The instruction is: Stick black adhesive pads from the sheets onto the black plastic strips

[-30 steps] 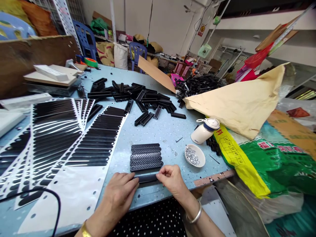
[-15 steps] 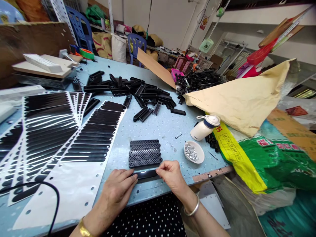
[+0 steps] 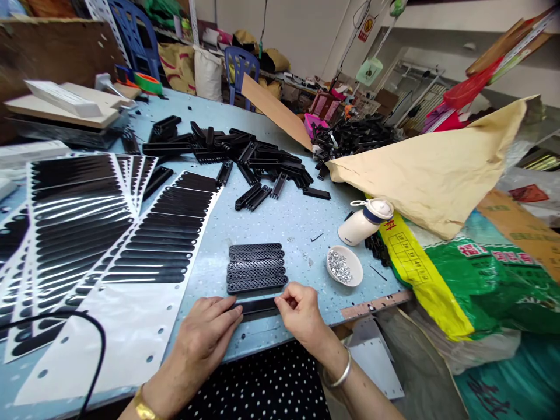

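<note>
Spreading beneath the fingers, a blue tabletop (image 3: pixel 275 224); between them, one black strip (image 3: pixel 258 305), its left end covered by the left hand's (image 3: pixel 205 329) fingers, grip unclear, its right end pinched by the right hand (image 3: pixel 304 312). Beyond, perforated black pieces (image 3: pixel 256 268) are laid; farther, black parts (image 3: pixel 262 157) are heaped, blue chairs (image 3: pixel 240 53) behind. Room is bounded bodyward by the front edge (image 3: pixel 376 304), rightward by a bowl (image 3: pixel 356 268), leftward by strip sheets (image 3: pixel 161 230).

Black strip (image 3: pixel 259 306), lattice-patterned black pieces (image 3: pixel 256 269), white-speckled blue table (image 3: pixel 301 224), white-dotted black garment (image 3: pixel 262 385).
</note>
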`<state>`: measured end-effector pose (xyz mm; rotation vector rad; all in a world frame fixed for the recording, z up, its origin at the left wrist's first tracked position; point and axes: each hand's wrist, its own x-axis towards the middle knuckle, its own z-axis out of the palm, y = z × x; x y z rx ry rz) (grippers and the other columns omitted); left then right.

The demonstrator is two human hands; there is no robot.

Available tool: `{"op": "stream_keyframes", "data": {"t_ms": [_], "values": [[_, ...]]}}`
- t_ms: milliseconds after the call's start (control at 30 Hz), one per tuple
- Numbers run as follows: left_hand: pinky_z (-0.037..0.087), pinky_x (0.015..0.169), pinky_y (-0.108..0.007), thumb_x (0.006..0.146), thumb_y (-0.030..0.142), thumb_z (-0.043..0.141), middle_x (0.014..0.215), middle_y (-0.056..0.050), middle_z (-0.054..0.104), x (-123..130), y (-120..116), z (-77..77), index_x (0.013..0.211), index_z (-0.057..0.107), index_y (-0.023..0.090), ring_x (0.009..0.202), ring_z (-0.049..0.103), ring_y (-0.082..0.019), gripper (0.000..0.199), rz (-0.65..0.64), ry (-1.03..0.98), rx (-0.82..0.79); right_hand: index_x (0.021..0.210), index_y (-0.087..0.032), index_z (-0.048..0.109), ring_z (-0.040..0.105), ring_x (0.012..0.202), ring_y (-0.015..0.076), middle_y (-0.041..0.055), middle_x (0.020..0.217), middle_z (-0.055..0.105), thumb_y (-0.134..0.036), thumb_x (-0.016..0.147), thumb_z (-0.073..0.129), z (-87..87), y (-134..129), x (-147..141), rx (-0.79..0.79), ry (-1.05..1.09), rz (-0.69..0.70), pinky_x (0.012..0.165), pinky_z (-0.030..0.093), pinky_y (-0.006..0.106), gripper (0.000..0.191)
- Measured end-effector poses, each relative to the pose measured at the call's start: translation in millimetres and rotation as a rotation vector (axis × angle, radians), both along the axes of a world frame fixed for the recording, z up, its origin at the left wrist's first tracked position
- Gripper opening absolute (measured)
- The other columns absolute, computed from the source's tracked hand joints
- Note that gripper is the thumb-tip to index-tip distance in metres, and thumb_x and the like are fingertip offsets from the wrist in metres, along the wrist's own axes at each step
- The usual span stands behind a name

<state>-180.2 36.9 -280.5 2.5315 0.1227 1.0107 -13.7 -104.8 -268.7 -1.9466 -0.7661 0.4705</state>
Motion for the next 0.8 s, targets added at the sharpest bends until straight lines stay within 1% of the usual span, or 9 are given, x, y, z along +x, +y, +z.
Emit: {"op": "stream_keyframes", "data": {"t_ms": [100,233,333,433,533,633,700,800], "values": [[0.055,0.071,-0.037,0.092,0.011,0.056,0.096,-0.010,0.075,1,0,1.3,0.099,0.070,0.016,0.082,0.067,-0.022,0.017,-0.003,0.005,-0.005,0.052,-0.020,0.048,0.040,0.046,0.0100,-0.0043,0.050,0.044,-0.026,0.071,0.059,-1.2,-1,-2,0.004,0.002,-0.007,0.044,0.028,0.024,0.023],[0.054,0.070,-0.036,0.092,0.012,0.055,0.095,-0.010,0.075,1,0,3.2,0.097,0.071,0.016,0.082,0.067,-0.022,0.017,-0.002,0.002,0.005,0.054,-0.020,0.050,0.041,0.044,0.0096,-0.0050,0.048,0.045,-0.027,0.071,0.062,-5.3,-2,-2,0.004,0.058,-0.030,0.042,0.030,0.021,0.023],[0.053,0.070,-0.035,0.092,0.011,0.056,0.095,-0.010,0.075,1,0,3.4,0.096,0.071,0.016,0.082,0.067,-0.022,0.017,-0.001,-0.002,0.011,0.056,-0.020,0.053,0.045,0.045,0.0099,-0.0046,0.049,0.049,-0.028,0.068,0.067,-8.7,-2,2,0.003,0.119,-0.051,0.042,0.035,0.020,0.021],[0.054,0.071,-0.035,0.091,0.011,0.056,0.095,-0.009,0.075,0,0,3.1,0.096,0.071,0.016,0.082,0.068,-0.021,0.017,-0.005,-0.003,0.009,0.066,-0.018,0.058,0.050,0.045,0.0108,-0.0035,0.053,0.054,-0.031,0.065,0.071,-10.8,-3,7,0.002,0.198,-0.061,0.043,0.040,0.021,0.017],[0.054,0.069,-0.034,0.092,0.012,0.055,0.094,-0.009,0.075,1,1,3.3,0.097,0.071,0.016,0.080,0.068,-0.021,0.017,-0.010,0.006,0.004,0.075,-0.016,0.063,0.055,0.042,0.0124,-0.0006,0.057,0.059,-0.043,0.073,0.062,-10.6,-6,9,0.000,0.283,-0.038,0.038,0.039,0.021,0.027],[0.054,0.069,-0.034,0.092,0.013,0.054,0.094,-0.009,0.076,1,1,3.9,0.097,0.071,0.017,0.081,0.069,-0.020,0.018,-0.012,0.006,0.006,0.078,-0.014,0.065,0.057,0.040,0.0125,0.0022,0.060,0.061,-0.052,0.082,0.051,-9.5,-8,7,0.006,0.323,-0.021,0.036,0.035,0.020,0.040],[0.055,0.070,-0.033,0.092,0.013,0.054,0.094,-0.009,0.075,2,1,4.0,0.096,0.071,0.016,0.081,0.069,-0.020,0.018,-0.010,-0.008,0.011,0.077,-0.014,0.067,0.055,0.041,0.0119,0.0016,0.058,0.060,-0.053,0.082,0.055,-10.3,-6,2,0.003,0.304,-0.016,0.037,0.036,0.020,0.040],[0.055,0.070,-0.033,0.092,0.013,0.053,0.092,-0.010,0.075,3,0,3.6,0.095,0.070,0.016,0.080,0.069,-0.020,0.017,0.009,-0.046,0.027,0.073,-0.015,0.070,0.051,0.046,0.0123,0.0001,0.054,0.057,-0.047,0.073,0.070,-14.4,-1,-6,-0.046,0.119,-0.017,0.043,0.037,0.023,0.032]]}}
